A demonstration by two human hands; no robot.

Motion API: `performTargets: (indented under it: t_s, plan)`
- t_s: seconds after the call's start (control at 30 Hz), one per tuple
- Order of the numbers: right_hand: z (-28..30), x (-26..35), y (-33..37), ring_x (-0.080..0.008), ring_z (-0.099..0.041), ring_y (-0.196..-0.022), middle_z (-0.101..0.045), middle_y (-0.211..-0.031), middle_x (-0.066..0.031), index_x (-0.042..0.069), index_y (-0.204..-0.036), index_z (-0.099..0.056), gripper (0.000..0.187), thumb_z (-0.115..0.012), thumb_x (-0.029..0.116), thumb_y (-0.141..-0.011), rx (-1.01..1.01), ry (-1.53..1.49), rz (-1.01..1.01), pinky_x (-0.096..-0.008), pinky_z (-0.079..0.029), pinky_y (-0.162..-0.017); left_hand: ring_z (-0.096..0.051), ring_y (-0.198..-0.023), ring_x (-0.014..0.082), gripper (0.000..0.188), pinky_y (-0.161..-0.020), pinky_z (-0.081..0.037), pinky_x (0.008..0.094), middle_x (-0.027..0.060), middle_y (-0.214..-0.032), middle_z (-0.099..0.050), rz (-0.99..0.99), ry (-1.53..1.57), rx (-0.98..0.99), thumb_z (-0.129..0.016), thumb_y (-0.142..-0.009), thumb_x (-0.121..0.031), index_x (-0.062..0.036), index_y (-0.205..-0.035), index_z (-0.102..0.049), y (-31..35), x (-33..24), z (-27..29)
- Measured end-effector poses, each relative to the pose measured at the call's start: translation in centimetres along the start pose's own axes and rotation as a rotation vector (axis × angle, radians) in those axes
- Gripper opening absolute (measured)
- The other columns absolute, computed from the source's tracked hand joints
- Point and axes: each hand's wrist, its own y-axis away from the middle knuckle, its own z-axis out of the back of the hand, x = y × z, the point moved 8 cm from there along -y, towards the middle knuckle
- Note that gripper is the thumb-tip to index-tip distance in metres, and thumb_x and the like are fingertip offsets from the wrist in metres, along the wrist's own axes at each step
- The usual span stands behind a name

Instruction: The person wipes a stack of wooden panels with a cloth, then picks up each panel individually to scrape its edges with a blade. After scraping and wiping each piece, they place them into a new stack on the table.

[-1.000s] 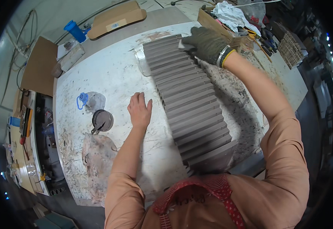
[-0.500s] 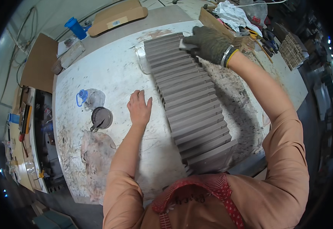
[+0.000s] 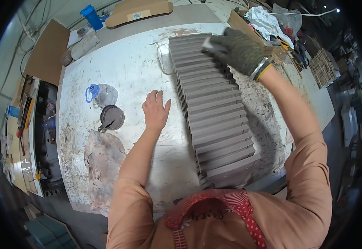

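Note:
A long row of grey wood-grain slats (image 3: 218, 112), set side by side, runs from the table's far side toward my body. My right hand (image 3: 241, 52), in a dark work glove, is over the far end of the row. It is closed on a small pale block (image 3: 208, 44), whose exact kind I cannot make out. Bare and with its fingers stretched out, my left hand (image 3: 156, 110) lies on the white table (image 3: 147, 74) left of the slats. Farther left are a round tub of dark grey paste (image 3: 113, 114) with a small tool across it and a clear plastic bottle piece (image 3: 107, 96).
A stained cloth (image 3: 104, 166) covers part of the table's left side. At the back stand a blue cup (image 3: 91, 17) and a cardboard tray (image 3: 139, 14). A box of tools and crumpled plastic (image 3: 268, 25) sits at the far right, near a woven basket (image 3: 323, 68).
The whole view has shifted slightly. My right hand remains at the far end of the slats with the pale block, and my left hand still rests on the table.

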Motion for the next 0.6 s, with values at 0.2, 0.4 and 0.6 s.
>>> performTargets:
  t_s: [0.2, 0.4, 0.6]
  plan:
    - [-1.8, 6.7, 0.6, -0.0351, -0.056, -0.105, -0.059, -0.111, -0.0169, 0.012, -0.109, -0.064, 0.031, -0.06, 0.031, -0.085, 0.007, 0.024, 0.339, -0.0419, -0.044, -0.094, -0.044, -0.12, 0.0261, 0.048, -0.095, -0.035, 0.0425, 0.0102, -0.126, -0.049, -0.017, 0.016, -0.008, -0.062, -0.086, -0.031, -0.0051, -0.124, -0.052, -0.2, -0.4, -0.4]
    - [0.2, 5.6, 0.4, -0.0308, -0.058, -0.099, -0.059, -0.103, -0.0159, 0.012, -0.105, -0.064, 0.027, -0.062, 0.028, -0.083, 0.036, -0.024, 0.194, -0.0418, -0.047, -0.087, -0.044, -0.119, 0.0259, 0.048, -0.095, -0.035, 0.0422, 0.0106, -0.126, -0.049, -0.019, 0.008, -0.014, -0.062, -0.086, -0.031, -0.0046, -0.125, -0.052, -0.2, -0.7, 0.3]
    - [-0.6, 3.7, 0.8, -0.031, -0.059, -0.093, -0.059, -0.099, -0.0164, 0.011, -0.107, -0.062, 0.028, -0.062, 0.026, -0.083, 0.078, 0.111, 0.125, -0.0418, -0.048, -0.082, -0.044, -0.12, 0.0258, 0.049, -0.095, -0.035, 0.0428, 0.0105, -0.126, -0.049, -0.005, 0.032, 0.002, -0.062, -0.086, -0.032, -0.0043, -0.125, -0.052, -0.3, -0.1, 0.0]
